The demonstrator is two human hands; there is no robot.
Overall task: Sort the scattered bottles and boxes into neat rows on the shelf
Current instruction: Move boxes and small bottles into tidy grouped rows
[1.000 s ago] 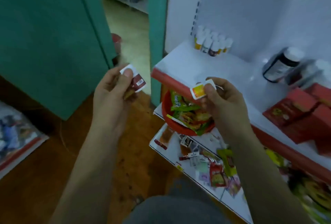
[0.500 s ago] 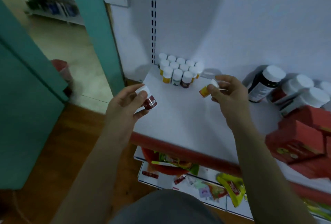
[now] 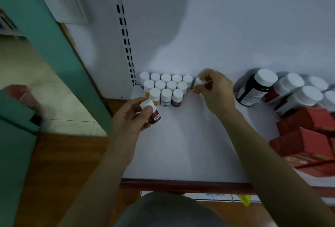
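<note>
Right hand (image 3: 215, 91) fingers clamped on an orange-label bottle (image 3: 197, 85), just beside the 3 o'clock end of the small-bottle block (image 3: 165, 86) on the shelf (image 3: 181, 145). Left hand (image 3: 130, 118) fingers clamped on a brown bottle (image 3: 155, 115) at the block's 7 o'clock. Risk: either bottle clips a neighbour and the tight rows domino; the 9 o'clock column sits near the shelf edge.

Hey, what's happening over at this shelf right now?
A person is tidying small white-capped bottles on a white shelf. The left hand grips a brown-labelled bottle near the front of the neat cluster at the back left corner. The right hand pinches an orange-labelled bottle at the cluster's right end. Bigger bottles lie tipped and red boxes sit jumbled on the right, not yet sorted.
</note>
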